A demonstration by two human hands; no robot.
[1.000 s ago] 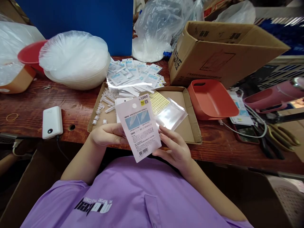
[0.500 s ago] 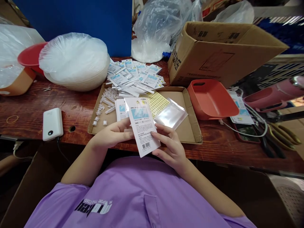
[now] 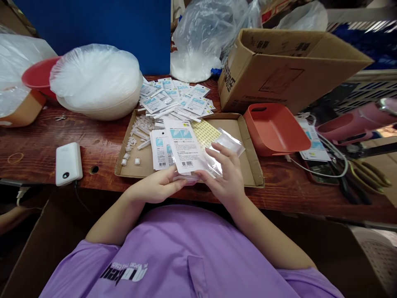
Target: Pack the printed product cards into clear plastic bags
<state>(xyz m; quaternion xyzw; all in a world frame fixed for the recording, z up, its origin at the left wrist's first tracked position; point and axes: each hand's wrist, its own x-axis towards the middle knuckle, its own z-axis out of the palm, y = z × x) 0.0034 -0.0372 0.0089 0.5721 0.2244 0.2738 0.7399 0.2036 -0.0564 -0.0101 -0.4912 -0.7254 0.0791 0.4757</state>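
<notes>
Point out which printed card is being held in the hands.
The barcode card, pinched at its lower edge by left hand and right hand; the other cards lie loose.

A shallow cardboard tray (image 3: 252,174) lies at the near edge of the surface (image 3: 40,136). In it, small plastic clips (image 3: 136,134) lie left, a clear sleeve (image 3: 231,142) right. A pile of packets (image 3: 173,97) lies behind it, a power bank (image 3: 68,162) to its left, a scoop bin (image 3: 274,130) to its right.
</notes>
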